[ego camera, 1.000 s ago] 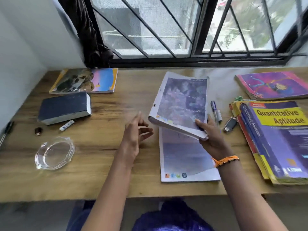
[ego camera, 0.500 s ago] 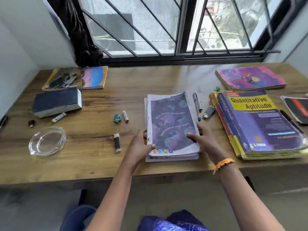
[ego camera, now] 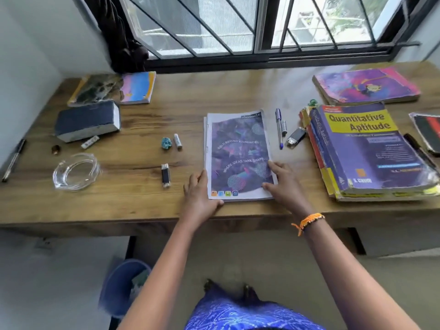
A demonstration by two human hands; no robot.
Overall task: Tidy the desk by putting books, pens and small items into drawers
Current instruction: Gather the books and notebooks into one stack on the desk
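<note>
Notebook stack (ego camera: 238, 153): long axis away from body, centred between hands. Left hand (ego camera: 200, 194), right hand (ego camera: 283, 184): flat-fingered, bracketing near corners, equally close.

A single head-worn camera looked forward and steeply down from close above the desk (ego camera: 119, 210), facing the barred window (ego camera: 238, 32); no second view existed.

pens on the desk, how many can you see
3: a black pen at the far left edge, a purple pen right of the notebooks, another black pen beside the Quantitative Aptitude book.
</note>
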